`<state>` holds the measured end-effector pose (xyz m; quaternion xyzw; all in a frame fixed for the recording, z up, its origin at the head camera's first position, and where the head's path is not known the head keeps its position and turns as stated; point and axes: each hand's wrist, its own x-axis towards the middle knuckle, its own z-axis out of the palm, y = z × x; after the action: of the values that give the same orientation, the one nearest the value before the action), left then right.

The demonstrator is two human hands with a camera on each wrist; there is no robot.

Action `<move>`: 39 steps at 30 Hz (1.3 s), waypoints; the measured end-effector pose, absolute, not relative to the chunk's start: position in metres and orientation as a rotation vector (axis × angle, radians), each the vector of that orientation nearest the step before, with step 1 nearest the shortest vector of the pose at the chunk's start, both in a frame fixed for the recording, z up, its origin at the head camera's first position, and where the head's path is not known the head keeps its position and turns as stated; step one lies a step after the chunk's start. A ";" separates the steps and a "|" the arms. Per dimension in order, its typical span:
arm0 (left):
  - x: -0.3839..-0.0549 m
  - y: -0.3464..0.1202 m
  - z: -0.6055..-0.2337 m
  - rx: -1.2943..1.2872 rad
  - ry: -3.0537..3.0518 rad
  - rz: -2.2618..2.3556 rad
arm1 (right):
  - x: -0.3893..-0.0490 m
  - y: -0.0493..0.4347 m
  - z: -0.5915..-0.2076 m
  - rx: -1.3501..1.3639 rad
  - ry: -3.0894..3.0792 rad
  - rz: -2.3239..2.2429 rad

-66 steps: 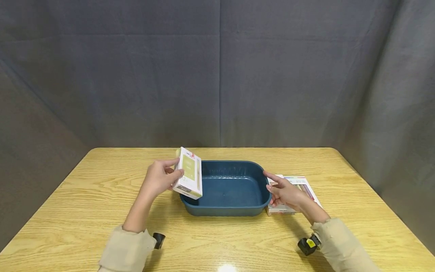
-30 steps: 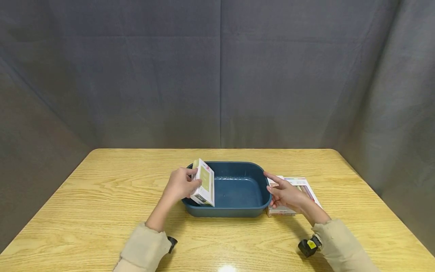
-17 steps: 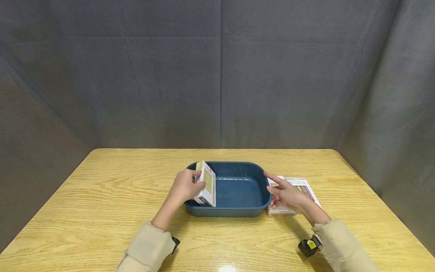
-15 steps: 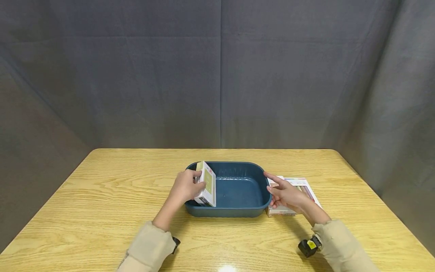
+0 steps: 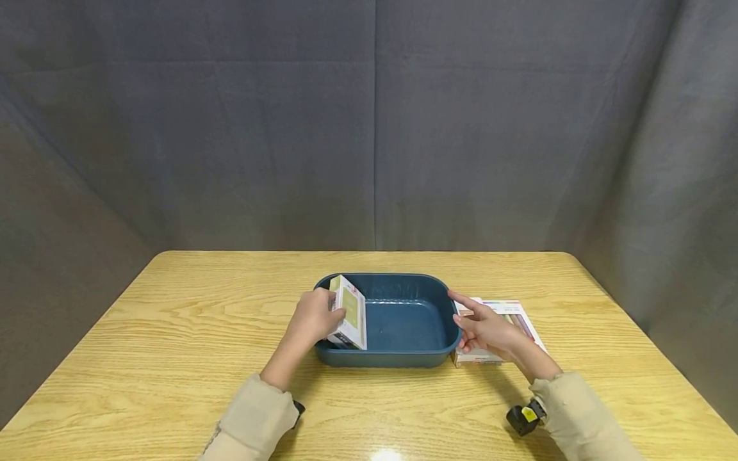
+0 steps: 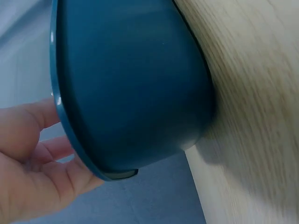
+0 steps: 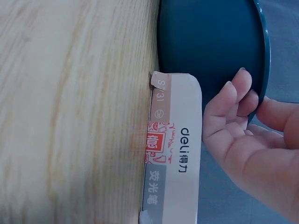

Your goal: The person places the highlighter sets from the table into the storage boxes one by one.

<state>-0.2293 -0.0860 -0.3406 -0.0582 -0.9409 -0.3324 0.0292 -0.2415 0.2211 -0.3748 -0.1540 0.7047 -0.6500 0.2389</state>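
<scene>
A dark blue oval-cornered plastic basin [image 5: 403,323] stands mid-table. Inside its left end a white box with a yellow-green panel [image 5: 353,314] leans at a slant. My left hand [image 5: 311,317] holds this box by its left side, thumb on the panel. In the left wrist view the basin wall hides the box, and the left hand [image 6: 42,163] is at the rim. On the opposite end, my right hand [image 5: 487,330] pinches the basin rim, with curled fingers against the outer wall in the right wrist view.
Beside the basin's right end lies a white deli highlighter box [image 7: 175,149] with a window showing coloured pens, partly under the right hand and forearm. The wooden table [image 5: 173,333] ends at a grey curtain [image 5: 277,160] behind.
My left hand has brought the white-and-green box right and down into the basin's left end, where it now tilts slightly back. My right hand has stayed at the rim.
</scene>
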 end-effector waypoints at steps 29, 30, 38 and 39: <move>-0.225 -0.081 -0.338 -0.200 -2.903 -0.642 | -0.240 0.221 -0.373 -0.433 1.974 -1.758; -0.225 -0.082 -0.339 -0.205 -2.902 -0.649 | -0.240 0.221 -0.372 -0.427 1.977 -1.757; -0.224 -0.086 -0.338 -0.268 -2.856 -0.633 | -0.240 0.220 -0.372 -0.415 1.975 -1.754; -0.225 -0.086 -0.338 -0.278 -2.847 -0.623 | -0.240 0.220 -0.372 -0.408 1.974 -1.755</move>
<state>-0.2246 -0.0864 -0.3383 -0.0946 -0.9669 -0.2116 0.1068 -0.2402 0.2201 -0.3722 -0.1486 0.7183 -0.6387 0.2324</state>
